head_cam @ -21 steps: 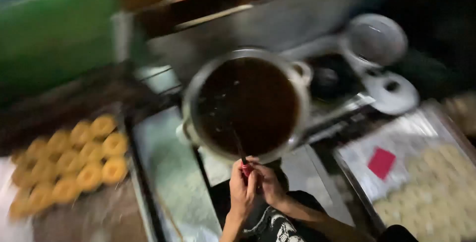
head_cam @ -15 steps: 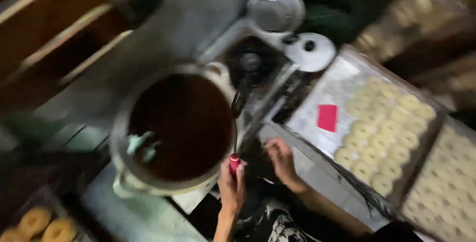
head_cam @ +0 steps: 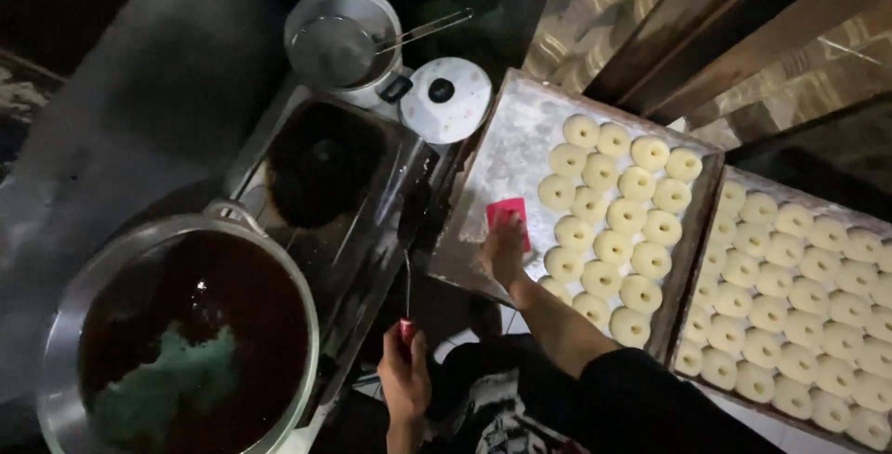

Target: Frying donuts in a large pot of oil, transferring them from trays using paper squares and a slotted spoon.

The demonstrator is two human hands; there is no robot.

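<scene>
My left hand (head_cam: 404,372) grips the red handle of a thin metal utensil (head_cam: 407,277) whose shaft points up toward the stove. My right hand (head_cam: 504,250) reaches onto a floured metal tray (head_cam: 502,152) and rests on a red plastic scraper (head_cam: 509,216). Several pale raw dough rings (head_cam: 613,208) lie in rows on that tray, just right of the hand. A large wok of dark oil (head_cam: 181,342) stands at lower left.
A second tray of dough rings (head_cam: 804,296) lies at the right. A dark stove burner (head_cam: 321,166) sits beside the wok. At the back are a metal pot with a ladle (head_cam: 339,40) and a white round lid (head_cam: 446,99).
The view has swung right from the wok to the dough trays. My right hand has left the utensil and moved onto the red scraper; the left still holds the handle.
</scene>
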